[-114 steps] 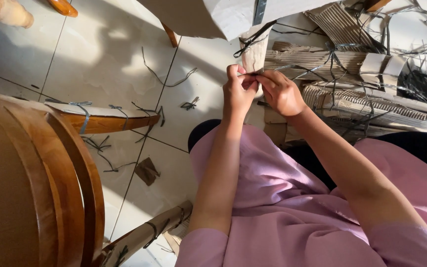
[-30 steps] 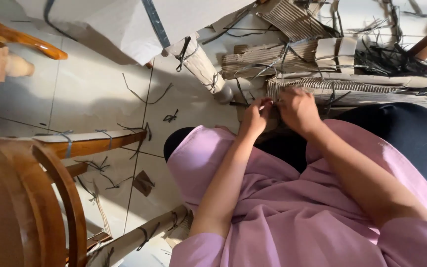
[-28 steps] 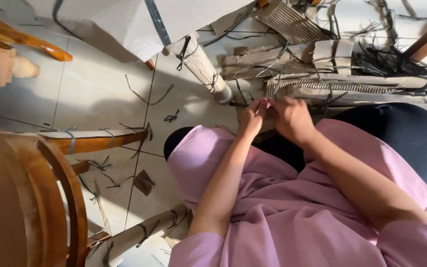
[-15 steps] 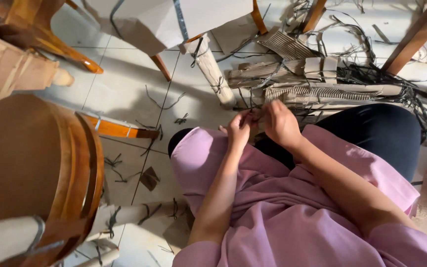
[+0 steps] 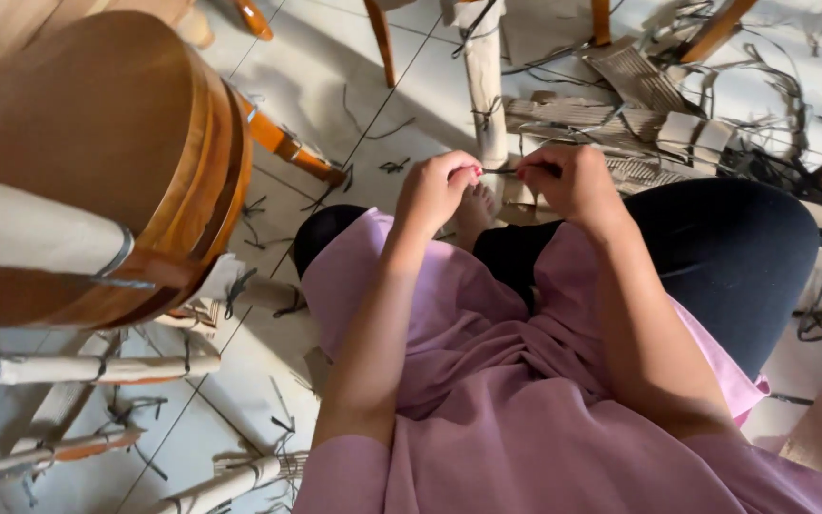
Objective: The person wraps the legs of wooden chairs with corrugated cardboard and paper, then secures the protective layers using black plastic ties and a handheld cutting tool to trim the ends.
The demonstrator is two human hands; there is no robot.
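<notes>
Your left hand [image 5: 438, 186] and right hand [image 5: 573, 181] each pinch what seems a dark strip [image 5: 499, 171]; pulling unevenly could slip it free.

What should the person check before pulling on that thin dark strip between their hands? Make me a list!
1. Left hand pinches one end of the thin dark strip: ok.
2. Right hand holds the other end: ok.
3. Strip is stretched straight between the hands: ok.
4. Strip is free of the wrapped chair leg behind it: cannot tell.
5. Bare foot is out from under the hands: not ok, it lies just below them.
6. Floor nearby is tidy: not ok, cut strips and cardboard lie scattered.
</notes>
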